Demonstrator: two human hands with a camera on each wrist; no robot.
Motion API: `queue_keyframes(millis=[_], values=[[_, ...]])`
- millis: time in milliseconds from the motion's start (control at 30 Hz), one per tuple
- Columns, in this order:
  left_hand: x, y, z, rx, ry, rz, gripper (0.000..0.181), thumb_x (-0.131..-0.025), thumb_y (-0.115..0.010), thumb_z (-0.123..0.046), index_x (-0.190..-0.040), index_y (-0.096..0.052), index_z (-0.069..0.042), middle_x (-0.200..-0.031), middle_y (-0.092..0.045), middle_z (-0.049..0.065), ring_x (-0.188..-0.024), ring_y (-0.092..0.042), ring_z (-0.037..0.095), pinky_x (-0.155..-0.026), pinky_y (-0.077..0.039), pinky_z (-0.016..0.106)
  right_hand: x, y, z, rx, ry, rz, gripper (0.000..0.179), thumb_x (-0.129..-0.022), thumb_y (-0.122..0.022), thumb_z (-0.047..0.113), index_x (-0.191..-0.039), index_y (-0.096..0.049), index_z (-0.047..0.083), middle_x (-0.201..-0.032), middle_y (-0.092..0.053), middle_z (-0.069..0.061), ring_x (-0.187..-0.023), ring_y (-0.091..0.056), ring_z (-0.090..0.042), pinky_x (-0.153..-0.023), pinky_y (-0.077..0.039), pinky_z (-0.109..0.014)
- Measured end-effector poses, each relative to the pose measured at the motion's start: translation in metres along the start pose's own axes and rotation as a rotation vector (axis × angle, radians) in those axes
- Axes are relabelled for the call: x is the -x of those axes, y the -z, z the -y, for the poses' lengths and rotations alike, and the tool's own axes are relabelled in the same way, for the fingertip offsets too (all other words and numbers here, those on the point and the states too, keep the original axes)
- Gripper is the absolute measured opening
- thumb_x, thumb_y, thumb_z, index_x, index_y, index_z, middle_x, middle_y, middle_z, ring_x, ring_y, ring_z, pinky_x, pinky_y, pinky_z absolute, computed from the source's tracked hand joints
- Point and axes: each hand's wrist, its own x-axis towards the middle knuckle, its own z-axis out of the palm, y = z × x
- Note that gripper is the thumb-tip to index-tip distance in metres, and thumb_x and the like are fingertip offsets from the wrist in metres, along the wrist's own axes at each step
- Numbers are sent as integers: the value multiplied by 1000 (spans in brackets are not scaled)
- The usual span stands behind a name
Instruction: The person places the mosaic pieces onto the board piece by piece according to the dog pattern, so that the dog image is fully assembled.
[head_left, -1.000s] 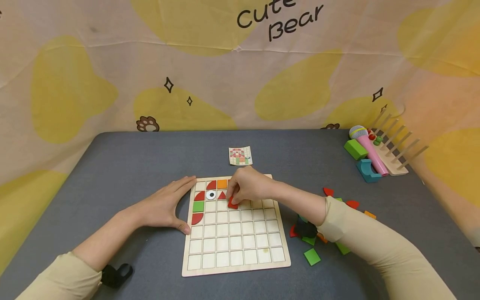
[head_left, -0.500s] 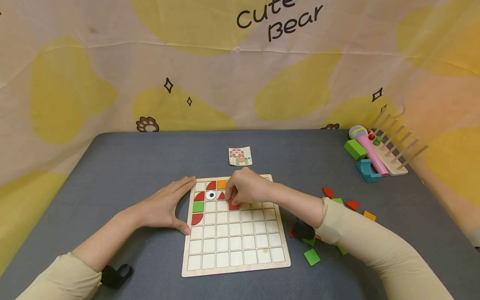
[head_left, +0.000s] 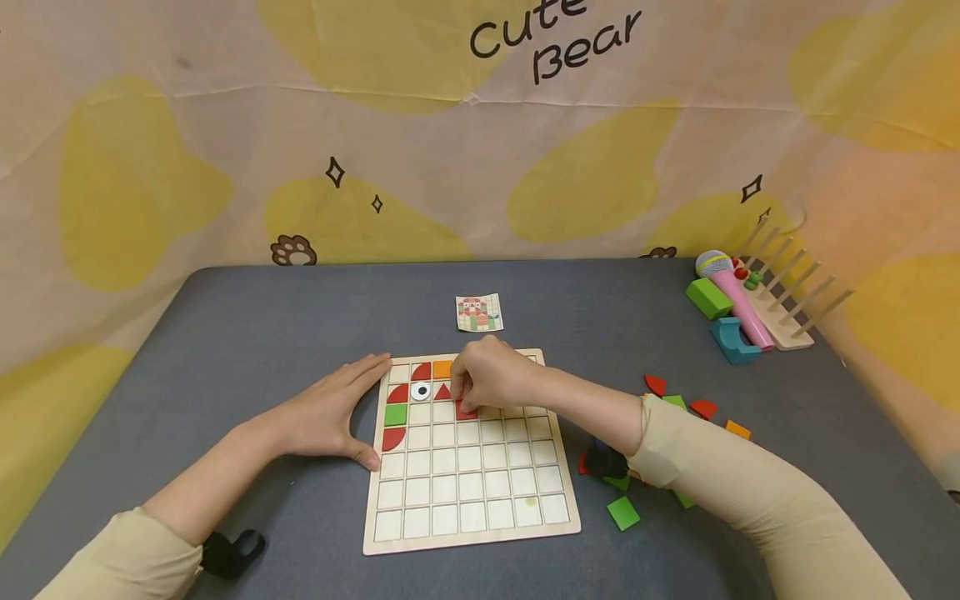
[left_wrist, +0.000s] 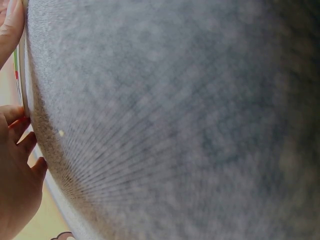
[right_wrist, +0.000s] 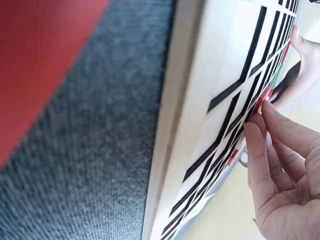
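A wooden grid board (head_left: pixel 472 542) lies on the dark table. My right hand (head_left: pixel 495 372) is over its upper middle, thumb and fingertips pinching a red square tile (head_left: pixel 467 410) at a cell in the third row. In the right wrist view my right hand (right_wrist: pixel 285 175) has its fingertips right at that red tile. My left hand (head_left: pixel 330 408) rests along the board's left edge, thumb and fingers spread. Set in the grid are a green square (head_left: pixel 396 414), an orange square (head_left: pixel 442 368), a white eye tile (head_left: pixel 422 391), a red triangle (head_left: pixel 443 392) and several red quarter-circles (head_left: pixel 393 438).
A small pattern card (head_left: pixel 479 313) lies beyond the board. Loose coloured tiles, among them a green square (head_left: pixel 623 513), are scattered at the right under the right forearm. Far right are a pink toy microphone (head_left: pixel 742 308), a green block (head_left: pixel 708 298), a teal arch (head_left: pixel 733 341) and a pegged board (head_left: pixel 795 340).
The tilted red square tile has come down flat into its cell under my right fingers. My left hand has stayed at the board's edge.
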Motion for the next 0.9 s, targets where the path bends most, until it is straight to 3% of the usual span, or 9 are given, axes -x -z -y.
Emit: queue_keyframes(millis=[367, 633, 900], values=[[-1, 0, 0, 0, 2, 3, 132, -57, -79, -75, -157, -23, -11, -165, -23, 13, -153, -21, 39, -121, -23, 62, 16, 26, -17, -26, -11, -50, 5, -81, -79, 12, -82, -76, 14, -77, -73, 4, -67, -61, -2, -65, -51, -17], [-1, 0, 0, -6, 10, 8, 132, -56, -77, -78, -157, -23, -12, -165, -22, 11, -153, -21, 38, -121, -23, 63, 50, 53, -57, -65, -88, -81, 9, -83, -76, 10, -92, -76, 12, -79, -72, 3, -70, -61, -8, -64, -51, -23], [1, -1, 0, -11, 14, 6, 131, -57, -76, -78, -157, -23, -12, -165, -23, 11, -152, -21, 38, -120, -24, 63, 85, 59, -101, -128, -159, 9, 15, -82, -79, 12, -97, -75, 13, -84, -72, 2, -75, -64, -9, -69, -54, -20]])
